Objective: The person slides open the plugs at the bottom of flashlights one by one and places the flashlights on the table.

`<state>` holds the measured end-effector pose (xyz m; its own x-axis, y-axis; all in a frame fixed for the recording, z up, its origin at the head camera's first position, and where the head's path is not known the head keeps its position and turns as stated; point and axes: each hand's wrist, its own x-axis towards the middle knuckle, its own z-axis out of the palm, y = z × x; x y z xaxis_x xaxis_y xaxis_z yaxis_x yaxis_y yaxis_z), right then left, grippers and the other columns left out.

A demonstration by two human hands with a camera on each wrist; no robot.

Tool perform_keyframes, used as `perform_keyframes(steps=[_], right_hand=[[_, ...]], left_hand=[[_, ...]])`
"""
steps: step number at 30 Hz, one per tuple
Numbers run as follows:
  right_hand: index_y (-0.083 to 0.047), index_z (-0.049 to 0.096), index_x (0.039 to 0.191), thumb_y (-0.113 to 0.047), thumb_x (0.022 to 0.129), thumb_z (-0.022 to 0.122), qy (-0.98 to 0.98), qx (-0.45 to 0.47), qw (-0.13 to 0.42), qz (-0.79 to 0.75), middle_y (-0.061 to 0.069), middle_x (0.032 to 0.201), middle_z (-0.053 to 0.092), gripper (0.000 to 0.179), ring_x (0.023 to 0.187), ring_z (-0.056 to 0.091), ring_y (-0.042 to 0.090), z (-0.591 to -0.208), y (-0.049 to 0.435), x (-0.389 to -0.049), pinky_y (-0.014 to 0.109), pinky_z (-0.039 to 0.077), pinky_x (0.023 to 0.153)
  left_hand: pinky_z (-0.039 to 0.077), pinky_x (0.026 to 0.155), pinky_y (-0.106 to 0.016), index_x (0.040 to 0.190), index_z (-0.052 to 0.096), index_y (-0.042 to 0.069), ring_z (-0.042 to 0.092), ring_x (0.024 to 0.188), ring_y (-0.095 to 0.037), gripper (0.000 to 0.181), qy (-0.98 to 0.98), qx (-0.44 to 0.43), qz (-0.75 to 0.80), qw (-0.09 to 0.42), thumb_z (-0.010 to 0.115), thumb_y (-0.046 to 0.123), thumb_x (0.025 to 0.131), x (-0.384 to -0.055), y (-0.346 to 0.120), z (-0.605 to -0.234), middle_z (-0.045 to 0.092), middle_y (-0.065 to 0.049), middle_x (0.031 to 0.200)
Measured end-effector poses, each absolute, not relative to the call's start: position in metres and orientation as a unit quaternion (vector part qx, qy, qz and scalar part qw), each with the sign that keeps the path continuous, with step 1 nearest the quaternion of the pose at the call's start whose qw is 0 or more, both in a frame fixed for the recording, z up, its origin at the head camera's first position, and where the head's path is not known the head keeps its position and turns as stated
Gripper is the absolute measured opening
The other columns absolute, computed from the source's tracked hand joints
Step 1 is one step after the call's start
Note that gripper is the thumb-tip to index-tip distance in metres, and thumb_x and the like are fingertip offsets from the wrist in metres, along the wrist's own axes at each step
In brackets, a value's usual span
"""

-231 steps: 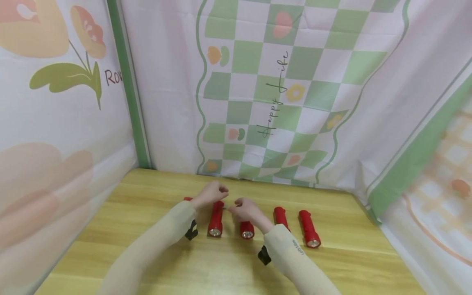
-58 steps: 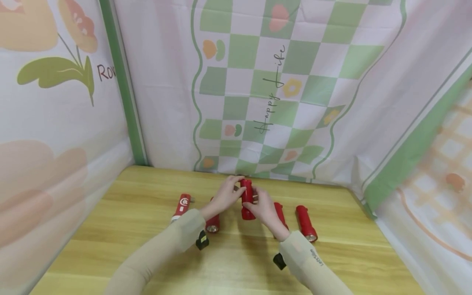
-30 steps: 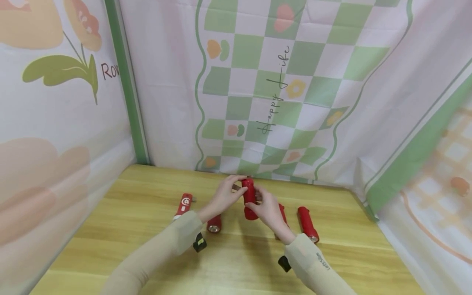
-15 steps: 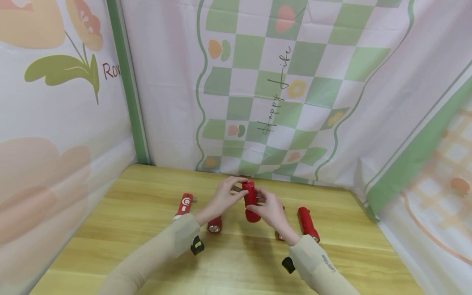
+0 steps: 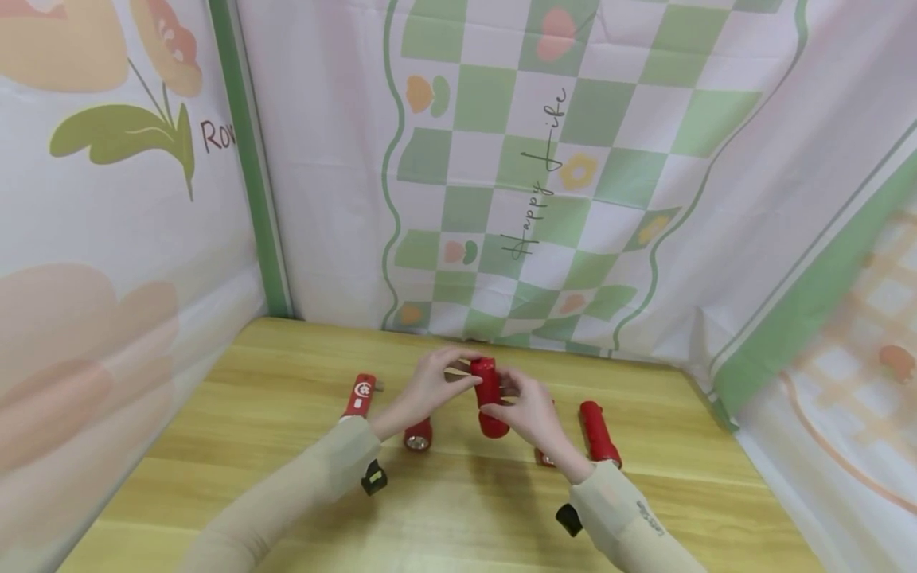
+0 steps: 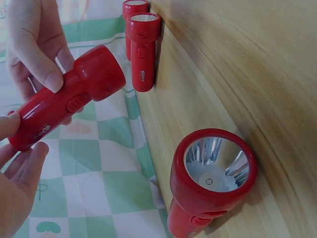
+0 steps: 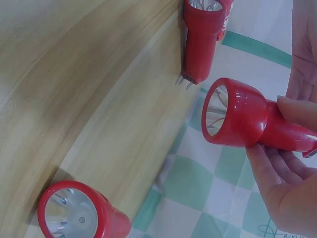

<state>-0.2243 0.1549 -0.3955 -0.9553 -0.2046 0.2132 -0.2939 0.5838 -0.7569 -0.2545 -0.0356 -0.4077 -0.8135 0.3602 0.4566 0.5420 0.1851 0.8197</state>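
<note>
Table (image 5: 444, 517) carries left torches (image 5: 361, 391) and right torches (image 5: 596, 434); middle torch (image 5: 489, 390), earlier lying between them, now up off table, tail far, head near, eased slightly nearer in last half second; work seems centred on it alone; hands face each other across it; right hand (image 5: 528, 410) clamped, thumb and fingers round barrel by head; left hand (image 5: 433, 383) pinching tail end; prongs (image 7: 189, 85) out on left torches, unclear on middle one.

A glossy red flashlight (image 5: 488, 387) with a ridged oval switch (image 6: 76, 103) is held aloft near six o'clock in the head view, flared lens end (image 7: 241, 113) towards six.
</note>
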Motion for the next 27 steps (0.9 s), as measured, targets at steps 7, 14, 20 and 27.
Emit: perform_keyframes(steps=[7,14,20,27], right_hand=[[0.002,0.061,0.124,-0.005,0.078,0.081,-0.891,0.16,0.058,0.421,0.019,0.109,0.073,0.05,0.098,0.072,0.031,-0.395,0.158,-0.22,0.041,0.062,0.084],[-0.001,0.062,0.125,-0.004,0.078,0.081,-0.892,0.161,0.05,0.42,0.017,0.11,0.074,0.051,0.099,0.072,0.029,-0.392,0.158,-0.216,0.037,0.062,0.084],[0.001,0.061,0.126,-0.001,0.078,0.08,-0.883,0.164,0.04,0.438,0.02,0.112,0.073,0.051,0.102,0.071,0.031,-0.391,0.158,-0.214,0.033,0.063,0.081],[0.0,0.06,0.128,0.0,0.079,0.079,-0.883,0.16,0.031,0.441,0.019,0.114,0.072,0.052,0.105,0.07,0.031,-0.392,0.157,-0.211,0.032,0.063,0.08]], left_hand=[[0.06,0.081,-0.02,0.124,0.066,0.003,0.073,0.101,-0.027,0.037,-0.766,-0.308,-0.557,0.085,0.073,0.007,0.088,-0.251,-0.039,-0.405,0.071,-0.016,0.12],[0.059,0.084,-0.019,0.123,0.066,0.006,0.074,0.098,-0.023,0.035,-0.774,-0.329,-0.532,0.102,0.073,0.01,0.089,-0.251,-0.045,-0.407,0.072,-0.013,0.119],[0.059,0.086,-0.02,0.121,0.067,0.007,0.073,0.098,-0.019,0.033,-0.781,-0.333,-0.517,0.108,0.073,0.015,0.089,-0.249,-0.049,-0.405,0.073,-0.009,0.117],[0.06,0.087,-0.025,0.114,0.069,0.006,0.073,0.098,-0.023,0.028,-0.777,-0.341,-0.514,0.126,0.075,0.014,0.087,-0.248,-0.051,-0.404,0.074,-0.011,0.113]])
